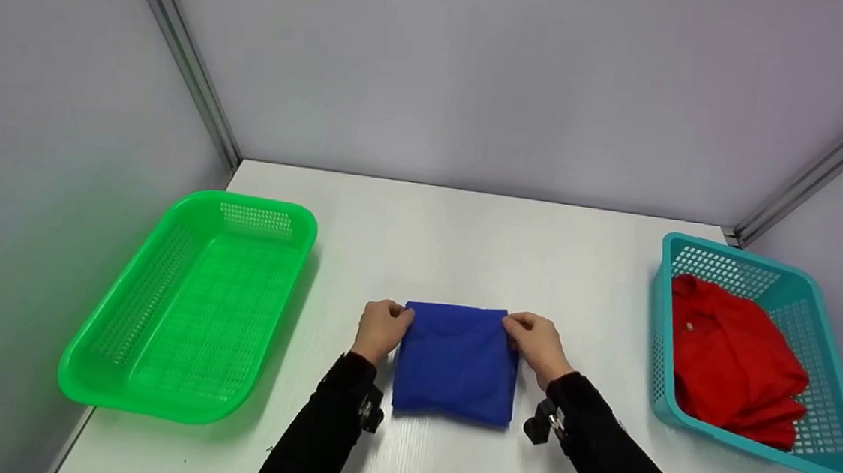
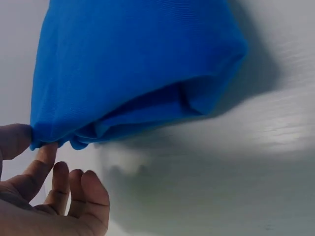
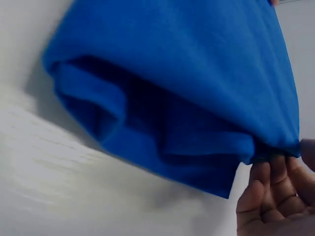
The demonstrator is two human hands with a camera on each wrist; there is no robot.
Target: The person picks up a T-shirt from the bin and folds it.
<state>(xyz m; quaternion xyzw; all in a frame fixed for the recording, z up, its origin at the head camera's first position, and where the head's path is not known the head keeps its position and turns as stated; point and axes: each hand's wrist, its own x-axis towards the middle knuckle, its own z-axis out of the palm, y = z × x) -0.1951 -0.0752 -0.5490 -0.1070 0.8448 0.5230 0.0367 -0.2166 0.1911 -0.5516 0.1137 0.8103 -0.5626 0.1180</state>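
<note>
A blue cloth (image 1: pixel 455 363), folded into a rough square, lies on the white table between both hands. My left hand (image 1: pixel 382 330) pinches its far left corner between thumb and forefinger; in the left wrist view the other fingers (image 2: pixel 96 196) curl beside it, off the fabric. At the far right corner my right hand (image 1: pixel 539 343) pinches the cloth, thumb on top and fingers (image 3: pixel 280 179) beneath. Folded layers of the blue cloth (image 3: pixel 147 123) show along its side in the right wrist view, with gaps between them.
To the left stands a green plastic basket (image 1: pixel 68 370) with nothing in it. On the right a teal basket (image 1: pixel 839 420) holds red clothing (image 1: pixel 735 359) with a button. Grey-white panels (image 1: pixel 449 81) enclose the white table (image 1: pixel 451 246) at the back and sides.
</note>
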